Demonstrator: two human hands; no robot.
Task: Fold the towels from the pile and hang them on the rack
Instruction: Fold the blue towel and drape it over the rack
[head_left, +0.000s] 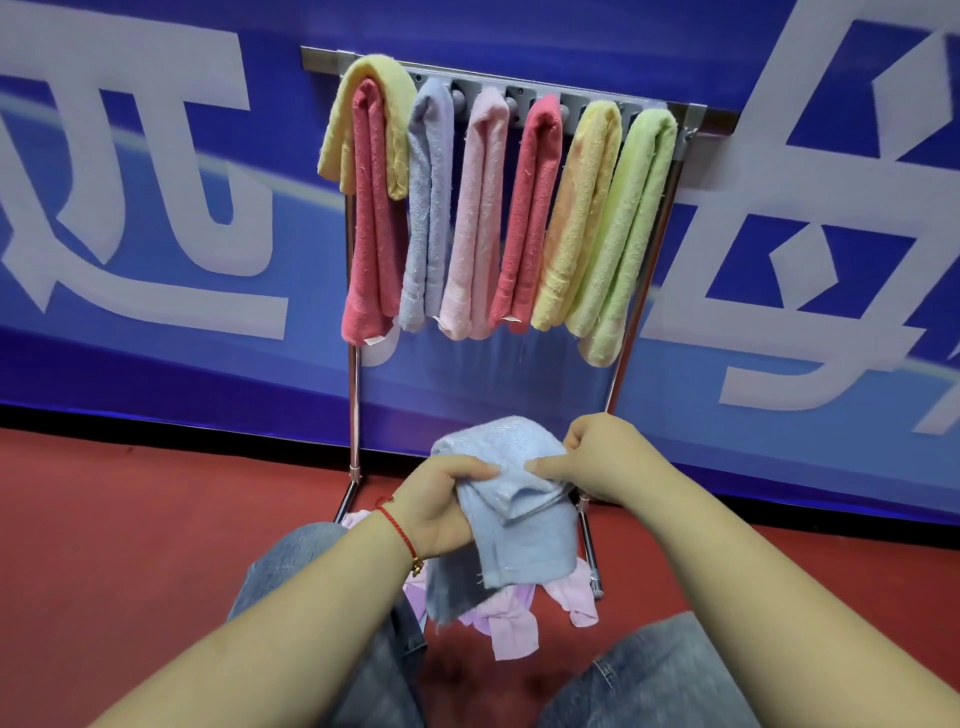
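A light blue towel (524, 519) is bunched and partly folded between both hands, low in front of the rack. My left hand (441, 512) grips its left side with the thumb on top. My right hand (597, 457) pinches its upper right edge. A metal rack (644, 280) stands against the wall with several folded towels hanging on it: yellow over red (371, 171), lavender (428, 208), pink (478, 218), red (530, 218), yellow (582, 218) and green (626, 244). A pile of pink and lilac towels (511, 623) lies on the floor beneath the blue one.
A blue banner with large white characters (156, 208) covers the wall behind the rack. The floor is red (130, 519). My knees in blue jeans (654, 670) flank the pile. A red string bracelet (400, 530) sits on my left wrist.
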